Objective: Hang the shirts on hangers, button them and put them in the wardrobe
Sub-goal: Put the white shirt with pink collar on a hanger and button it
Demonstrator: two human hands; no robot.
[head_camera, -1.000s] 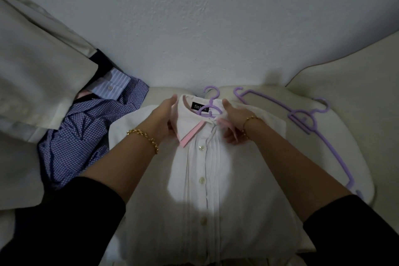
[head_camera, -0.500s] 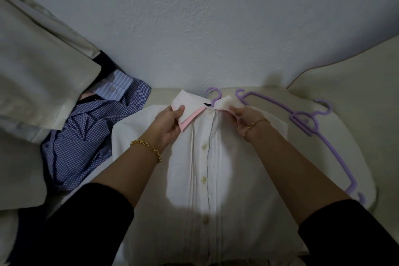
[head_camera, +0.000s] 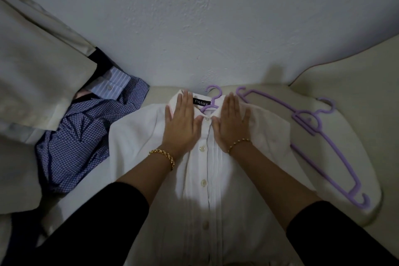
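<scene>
Hands: left hand (head_camera: 181, 124) and right hand (head_camera: 232, 123) now flat on collar (head_camera: 175, 103), pinch released.
Shirt (head_camera: 194, 211): white, pleated, buttoned.
Hanger (head_camera: 213, 99): purple plastic.

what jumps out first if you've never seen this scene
A white shirt lies front up in the middle, with the left hand and right hand pressed flat on its top. A purple hanger hook pokes out between them; spare purple hangers lie to the right, a blue checked shirt crumpled to the left.
</scene>
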